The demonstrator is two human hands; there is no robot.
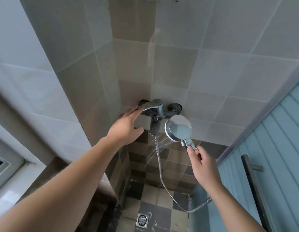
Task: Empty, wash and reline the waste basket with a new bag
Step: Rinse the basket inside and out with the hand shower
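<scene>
While our right hand [202, 166] grips the spraying round chrome shower head [178, 127], our left hand [127, 127], fingers extended, touches the grey metal mixer lever [149, 106]; a ribbed hose [162, 169] hangs above the square floor drain [142, 220].

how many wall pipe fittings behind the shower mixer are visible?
2. The left wall fitting sits behind the lever, just above the left hand. The right wall fitting is above the shower head. None seem hidden.
</scene>
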